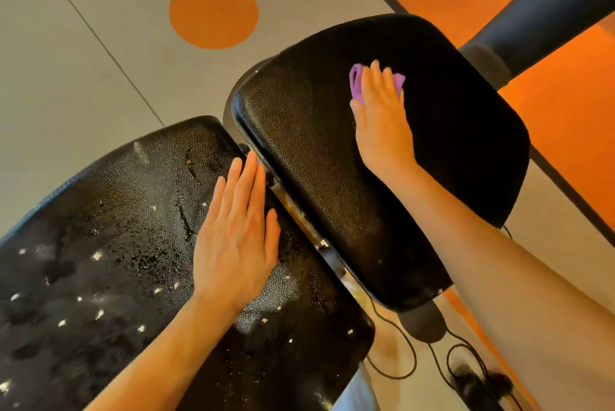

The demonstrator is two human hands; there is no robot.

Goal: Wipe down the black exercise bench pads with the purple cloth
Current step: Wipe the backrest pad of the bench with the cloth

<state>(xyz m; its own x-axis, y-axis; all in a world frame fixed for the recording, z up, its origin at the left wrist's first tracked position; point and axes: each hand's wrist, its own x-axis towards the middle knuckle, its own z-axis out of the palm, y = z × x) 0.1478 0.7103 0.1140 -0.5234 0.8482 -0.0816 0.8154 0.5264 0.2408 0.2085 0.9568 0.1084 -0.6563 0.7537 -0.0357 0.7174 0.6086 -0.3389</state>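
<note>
Two black bench pads fill the view. The near, long pad (109,261) is worn, with white flecks and cracks. The far, shorter pad (299,131) looks smooth and dark. My left hand (238,237) lies flat on the near pad, fingers straight and reaching the gap between the pads. On the far pad, my right hand (379,118) presses flat on the purple cloth (356,84), which shows only at my fingertips and beside the thumb.
A black padded roller (545,11) juts in at the upper right. Metal frame parts show in the gap (299,211) between the pads. Black cables (412,354) lie on the floor at the lower right. The floor is grey with orange circles (213,13).
</note>
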